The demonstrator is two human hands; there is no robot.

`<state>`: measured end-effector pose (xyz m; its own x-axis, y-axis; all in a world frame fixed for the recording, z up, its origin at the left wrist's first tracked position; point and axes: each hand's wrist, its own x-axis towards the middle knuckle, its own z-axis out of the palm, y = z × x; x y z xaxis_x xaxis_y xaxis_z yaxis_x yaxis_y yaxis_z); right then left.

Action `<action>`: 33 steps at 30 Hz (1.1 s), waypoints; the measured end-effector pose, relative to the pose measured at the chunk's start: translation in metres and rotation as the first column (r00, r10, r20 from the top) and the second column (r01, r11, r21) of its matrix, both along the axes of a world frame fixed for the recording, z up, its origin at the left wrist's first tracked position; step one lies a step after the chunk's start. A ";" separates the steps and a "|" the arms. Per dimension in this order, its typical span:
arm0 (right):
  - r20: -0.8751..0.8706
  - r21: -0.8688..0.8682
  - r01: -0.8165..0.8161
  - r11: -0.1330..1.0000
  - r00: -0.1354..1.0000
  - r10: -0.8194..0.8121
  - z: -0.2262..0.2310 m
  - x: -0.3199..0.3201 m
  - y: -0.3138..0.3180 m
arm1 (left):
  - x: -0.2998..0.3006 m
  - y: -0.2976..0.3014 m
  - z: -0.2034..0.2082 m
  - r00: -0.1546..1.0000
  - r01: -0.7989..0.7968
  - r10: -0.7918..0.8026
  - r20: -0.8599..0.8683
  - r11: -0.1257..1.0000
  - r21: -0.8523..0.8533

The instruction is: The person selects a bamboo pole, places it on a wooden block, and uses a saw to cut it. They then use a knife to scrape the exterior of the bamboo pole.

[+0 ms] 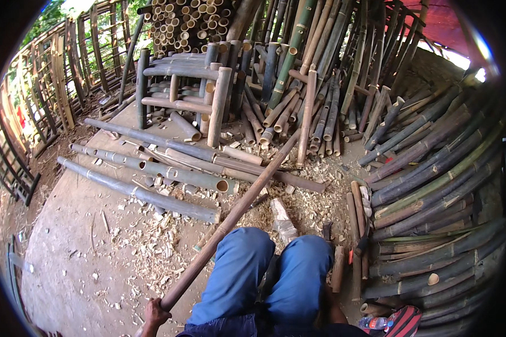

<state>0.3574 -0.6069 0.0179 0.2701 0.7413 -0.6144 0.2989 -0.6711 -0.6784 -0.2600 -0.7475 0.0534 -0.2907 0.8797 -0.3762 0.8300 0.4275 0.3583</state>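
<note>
My left hand (156, 314) is closed round the lower end of a long brown bamboo pole (225, 224). The pole slants up past my left knee, away to the right. Its far end comes up to a shorter upright bamboo pole (307, 115), though I cannot tell whether they touch. Beside my right thigh, my right forearm (333, 308) shows at the lower edge, the fingers hidden by the leg. Beyond my knees stands a pale, wrapped piece (284, 219), its kind unclear.
Bamboo poles (152, 199) with cut holes lie at left among wood chips (163, 241). Behind them stands a bamboo bench frame (180, 90). Stacked poles (433, 168) fill the right side. A plastic bottle (375, 323) and striped bag (405, 321) lie near right.
</note>
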 end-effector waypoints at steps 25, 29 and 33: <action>0.012 -0.163 0.213 0.963 0.977 -0.214 -0.022 0.020 -0.123 | 0.201 0.275 -0.059 0.967 0.125 -0.146 0.208 0.986 0.112; -0.008 -0.207 0.284 0.936 0.956 -0.292 -0.029 0.020 -0.157 | 0.135 0.214 0.005 0.991 0.120 -0.118 0.060 0.992 -0.031; -0.008 -0.177 0.309 0.934 0.949 -0.316 -0.019 0.019 -0.163 | 0.059 0.130 0.069 1.000 -0.023 0.023 0.002 0.993 0.119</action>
<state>0.3761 -0.7702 -0.0015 0.4472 0.5059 -0.7376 0.0333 -0.8335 -0.5515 -0.2008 -0.6171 0.1223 -0.3107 0.9115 -0.2694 0.8202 0.4004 0.4086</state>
